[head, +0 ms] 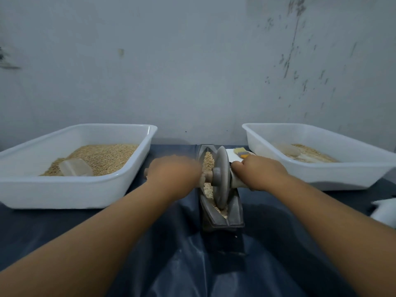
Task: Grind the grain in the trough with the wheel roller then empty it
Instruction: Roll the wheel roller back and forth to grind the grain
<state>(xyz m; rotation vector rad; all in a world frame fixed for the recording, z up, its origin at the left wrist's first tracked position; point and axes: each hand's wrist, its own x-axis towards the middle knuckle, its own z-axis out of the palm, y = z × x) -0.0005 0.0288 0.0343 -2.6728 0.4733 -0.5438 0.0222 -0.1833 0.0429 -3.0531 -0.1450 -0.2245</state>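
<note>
A dark boat-shaped trough [234, 213] lies lengthwise in the middle of the table. Grain [208, 160] fills its far part, and paler crushed grain shows near its front. The grey wheel roller [221, 179] stands upright in the trough on a wooden axle. My left hand [174, 174] grips the axle's left handle. My right hand [258, 172] grips the right handle. Both hands are a little blurred.
A white tub [64, 189] on the left holds whole grain and a clear scoop [75, 168]. A white tub [353, 170] on the right holds a thin layer of grain and another scoop. A small brush [241, 152] lies behind the trough. A dark sheet covers the table.
</note>
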